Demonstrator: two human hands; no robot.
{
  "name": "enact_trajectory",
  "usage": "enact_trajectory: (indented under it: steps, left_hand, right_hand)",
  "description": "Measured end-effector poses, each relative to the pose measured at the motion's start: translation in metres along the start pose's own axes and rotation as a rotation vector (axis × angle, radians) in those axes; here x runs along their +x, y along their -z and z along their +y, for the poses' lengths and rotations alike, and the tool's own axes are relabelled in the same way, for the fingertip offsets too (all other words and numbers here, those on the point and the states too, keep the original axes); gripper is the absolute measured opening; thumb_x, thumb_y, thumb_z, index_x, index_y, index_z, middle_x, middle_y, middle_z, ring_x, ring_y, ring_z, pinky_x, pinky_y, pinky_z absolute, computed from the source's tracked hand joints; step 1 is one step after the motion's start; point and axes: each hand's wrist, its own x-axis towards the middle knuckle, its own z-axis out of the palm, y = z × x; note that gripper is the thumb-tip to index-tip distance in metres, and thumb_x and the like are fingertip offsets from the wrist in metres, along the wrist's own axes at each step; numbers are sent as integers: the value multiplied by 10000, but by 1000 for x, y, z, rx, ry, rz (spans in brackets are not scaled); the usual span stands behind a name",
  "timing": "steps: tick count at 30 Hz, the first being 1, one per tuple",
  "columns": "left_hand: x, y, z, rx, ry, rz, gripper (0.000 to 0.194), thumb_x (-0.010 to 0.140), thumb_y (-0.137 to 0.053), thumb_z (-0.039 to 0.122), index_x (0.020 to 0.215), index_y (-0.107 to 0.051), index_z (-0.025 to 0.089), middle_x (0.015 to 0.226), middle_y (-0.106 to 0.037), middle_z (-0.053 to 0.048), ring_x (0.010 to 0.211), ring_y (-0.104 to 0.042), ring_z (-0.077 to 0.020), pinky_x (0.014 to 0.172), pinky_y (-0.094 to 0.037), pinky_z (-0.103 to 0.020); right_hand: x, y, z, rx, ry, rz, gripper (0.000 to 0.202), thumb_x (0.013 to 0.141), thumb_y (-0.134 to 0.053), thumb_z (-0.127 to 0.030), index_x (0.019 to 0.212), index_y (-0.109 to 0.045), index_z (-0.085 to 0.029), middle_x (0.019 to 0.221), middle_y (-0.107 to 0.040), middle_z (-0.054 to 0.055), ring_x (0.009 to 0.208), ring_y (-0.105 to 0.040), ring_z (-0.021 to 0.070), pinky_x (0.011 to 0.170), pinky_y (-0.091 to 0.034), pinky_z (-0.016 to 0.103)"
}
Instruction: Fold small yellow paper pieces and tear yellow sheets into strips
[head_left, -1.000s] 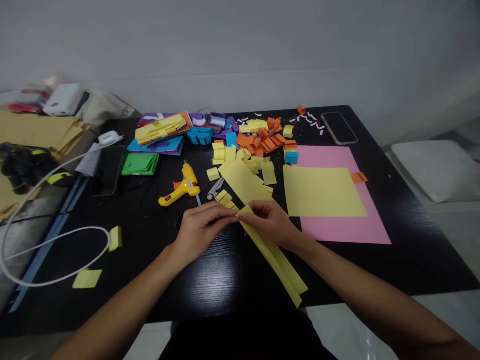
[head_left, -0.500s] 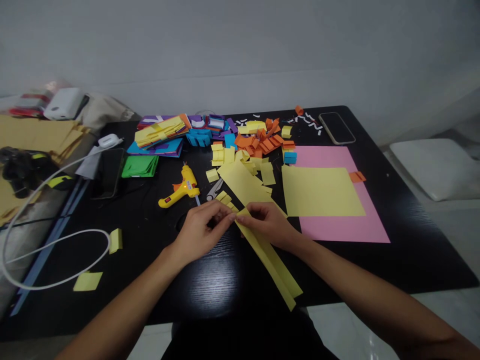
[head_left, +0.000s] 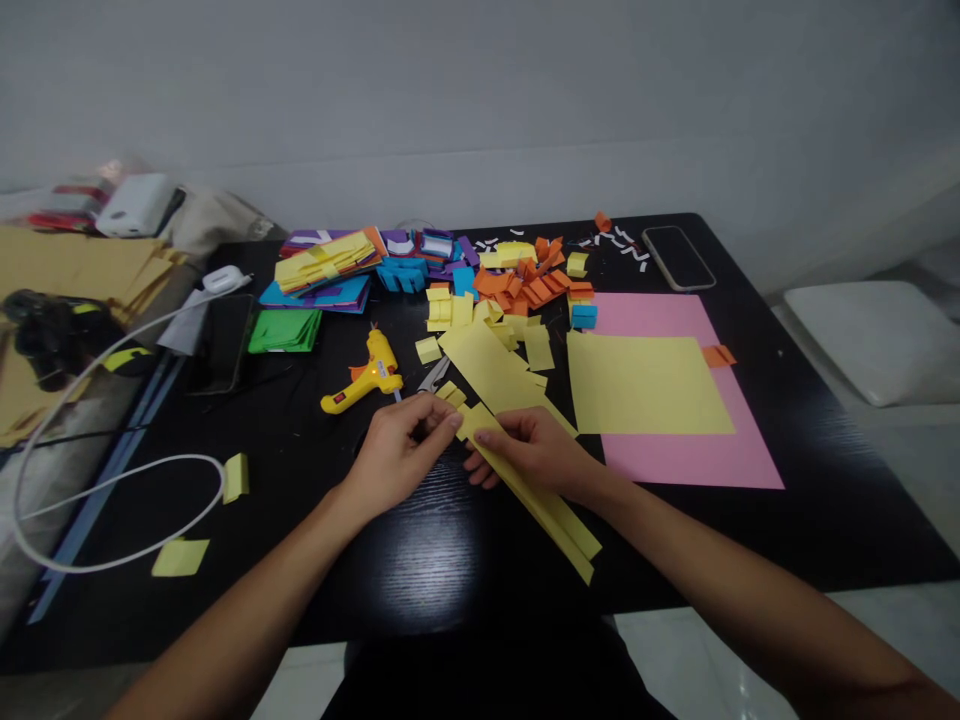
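Observation:
A long folded yellow paper strip (head_left: pixel 536 498) slants from mid-table toward the front edge. My right hand (head_left: pixel 536 450) grips its upper part, thumb on top and fingers beneath. My left hand (head_left: pixel 405 445) is closed, thumb and forefinger pinched at the strip's upper left end. Behind the hands lie a wider yellow paper piece (head_left: pixel 491 365) and small folded yellow pieces (head_left: pixel 451 312). Scissors (head_left: pixel 435 375), partly hidden, lie just beyond my left hand. A yellow glue gun (head_left: pixel 365 375) rests to their left.
On the right, a yellow sheet (head_left: pixel 649 385) overlaps a pink sheet (head_left: pixel 697 465). Phones lie back right (head_left: pixel 679 258) and left (head_left: pixel 219 343). Orange pieces (head_left: pixel 517 290), green papers (head_left: pixel 285 331) and paper stacks line the back. A white cable (head_left: pixel 112 568) loops at left.
The strip's upper end has shifted slightly up and left, and its lower end has risen. My right hand's fingers now show spread beneath it. The view has shifted slightly.

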Motion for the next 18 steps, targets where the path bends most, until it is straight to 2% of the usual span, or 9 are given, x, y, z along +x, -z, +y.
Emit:
enact_trajectory:
  steps: [4,11,18]
  left_hand:
    - [-1,1,3,-17,22,-16,236,966,-607,329,793,-647,172,637,-535,32,583,-491,-104,520,-365,-216]
    - [-3,-6,6,-133,96,-63,246,949,-641,373,814,-677,170,649,-583,25,578,-503,-101,541,-401,-216]
    - [5,10,7,-270,207,136,223,913,-664,357,809,-659,160,576,-564,43,477,-492,-76,467,-384,-184]
  right_hand:
    - [-1,-1,-1,-11,-8,0,400,843,-795,-502,851,-740,-106,785,-792,89,681,-774,168,617,-639,274]
    - [-1,-3,-2,-29,-9,-6,403,833,-799,-507,849,-741,-108,783,-785,69,657,-764,148,612,-638,254]
    - [-1,0,-5,-76,-20,-49,442,797,-816,-537,854,-738,-106,768,-781,63,588,-732,132,570,-615,242]
